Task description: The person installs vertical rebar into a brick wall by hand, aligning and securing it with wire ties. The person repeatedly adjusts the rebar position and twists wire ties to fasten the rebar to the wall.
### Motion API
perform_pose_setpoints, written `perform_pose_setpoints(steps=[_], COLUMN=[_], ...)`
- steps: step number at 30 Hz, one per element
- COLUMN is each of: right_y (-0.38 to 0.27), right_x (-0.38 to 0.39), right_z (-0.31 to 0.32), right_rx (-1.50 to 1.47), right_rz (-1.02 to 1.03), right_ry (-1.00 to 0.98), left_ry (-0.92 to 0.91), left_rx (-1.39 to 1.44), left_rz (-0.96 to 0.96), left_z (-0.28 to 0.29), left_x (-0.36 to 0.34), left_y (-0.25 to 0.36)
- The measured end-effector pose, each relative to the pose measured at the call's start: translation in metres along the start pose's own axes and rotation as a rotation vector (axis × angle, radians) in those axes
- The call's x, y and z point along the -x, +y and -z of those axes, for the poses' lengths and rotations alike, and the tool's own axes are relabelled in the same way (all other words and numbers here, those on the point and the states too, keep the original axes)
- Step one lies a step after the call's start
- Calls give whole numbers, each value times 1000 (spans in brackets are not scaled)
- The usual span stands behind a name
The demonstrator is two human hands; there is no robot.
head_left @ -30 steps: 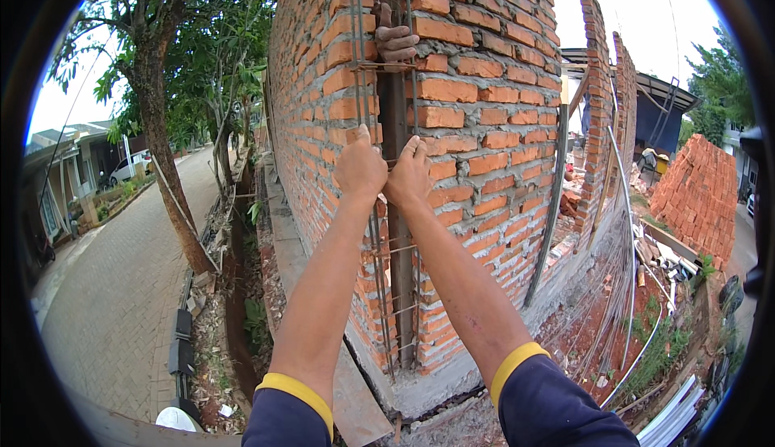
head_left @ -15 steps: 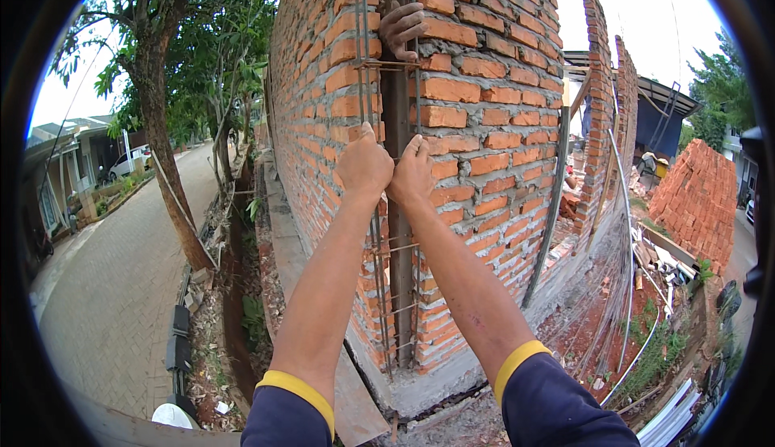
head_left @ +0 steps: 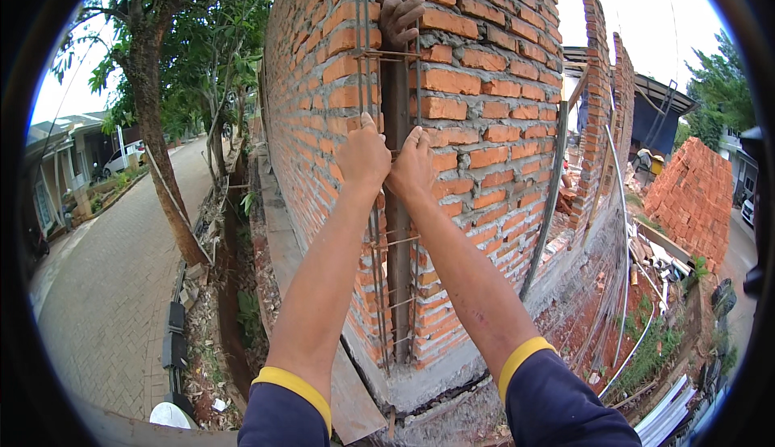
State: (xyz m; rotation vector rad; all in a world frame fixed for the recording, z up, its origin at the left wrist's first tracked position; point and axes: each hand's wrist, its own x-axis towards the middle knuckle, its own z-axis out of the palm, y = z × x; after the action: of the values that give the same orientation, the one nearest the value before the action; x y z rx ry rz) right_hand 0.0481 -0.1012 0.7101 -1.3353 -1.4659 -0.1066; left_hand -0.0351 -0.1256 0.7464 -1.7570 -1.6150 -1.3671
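Observation:
A steel rebar cage (head_left: 373, 261) of thin vertical rods tied by small cross ties stands in the open corner of a brick wall (head_left: 448, 83). My left hand (head_left: 363, 156) is closed around its left rods, thumb pointing up. Beside it, my right hand (head_left: 412, 164) is closed at the right rod, and the two hands touch or nearly touch. Behind the rods runs a dark upright post or board (head_left: 397, 285). Above my hands, another person's hand (head_left: 400, 23) reaches out through the corner gap, fingers curled in front of the post.
A ditch (head_left: 234, 302) and a tree (head_left: 153, 116) lie to the left, with a paved road (head_left: 113, 261) beyond. On the right are a leaning pole (head_left: 546, 205), scattered debris (head_left: 646, 261) and a large brick stack (head_left: 693, 205). A board (head_left: 355, 407) lies by the wall base.
My hands keep their hold on the rods. The view has shifted slightly, and the other person's fingers have shifted a little at the gap.

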Motion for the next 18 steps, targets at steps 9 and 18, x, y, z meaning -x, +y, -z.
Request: perform_pose_setpoints(steps=[9,18], right_y=[0,-3], right_x=[-1,0], right_z=[0,4], right_rx=[17,26], right_rz=[-10,-31], right_ry=[-8,-37], left_ry=[1,-1], left_rx=[-38,-32], left_rz=[-1,19], left_z=[-1,4], left_x=[0,2], left_y=[0,3])
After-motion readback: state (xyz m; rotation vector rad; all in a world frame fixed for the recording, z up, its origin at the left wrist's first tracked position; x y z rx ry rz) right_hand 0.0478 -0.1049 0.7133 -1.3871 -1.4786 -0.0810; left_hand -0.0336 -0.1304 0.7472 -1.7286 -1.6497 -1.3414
